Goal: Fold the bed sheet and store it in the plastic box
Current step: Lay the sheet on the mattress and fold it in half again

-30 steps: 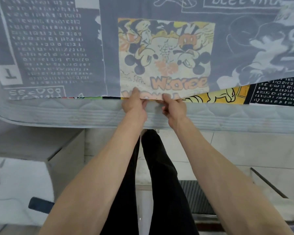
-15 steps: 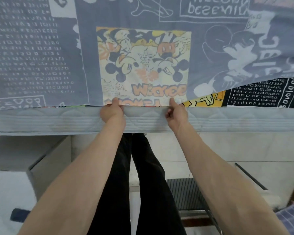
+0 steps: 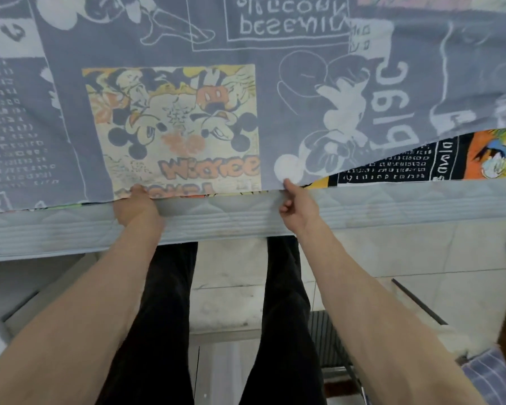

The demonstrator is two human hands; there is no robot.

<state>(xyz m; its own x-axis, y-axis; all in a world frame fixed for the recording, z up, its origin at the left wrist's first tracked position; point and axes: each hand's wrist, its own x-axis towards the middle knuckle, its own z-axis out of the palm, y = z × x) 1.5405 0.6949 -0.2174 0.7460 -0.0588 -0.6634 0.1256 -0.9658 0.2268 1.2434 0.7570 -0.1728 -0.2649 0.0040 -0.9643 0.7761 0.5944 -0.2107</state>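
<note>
Two hands at the near hem of the bed sheet (image 3: 170,130), spread over the mattress (image 3: 246,217) with the faded underside up. Left hand (image 3: 135,207) curled over the hem just under the cream cartoon panel (image 3: 173,130), fingers tucked beneath the cloth and holding it. Right hand (image 3: 297,210) off to the right, thumb and forefinger pinching the same hem, remaining fingers curled in. Hands apart along the edge, a flat span of cloth between them.

To the right of the right hand, top layer lifted and drawn back, baring the bright printed layer (image 3: 421,162) underneath: apparently a sheet already doubled once, with edges not yet matched on that side.

Advice for the step, as a judgement: keep both layers caught in each grip, not only the top one; slide outward along the hem toward the corners without letting go; keep the hem taut and parallel to the mattress edge; smooth the raised right portion before the next fold, or the skew carries on. Plastic box nowhere in view, so storing looks a long way off.
</note>
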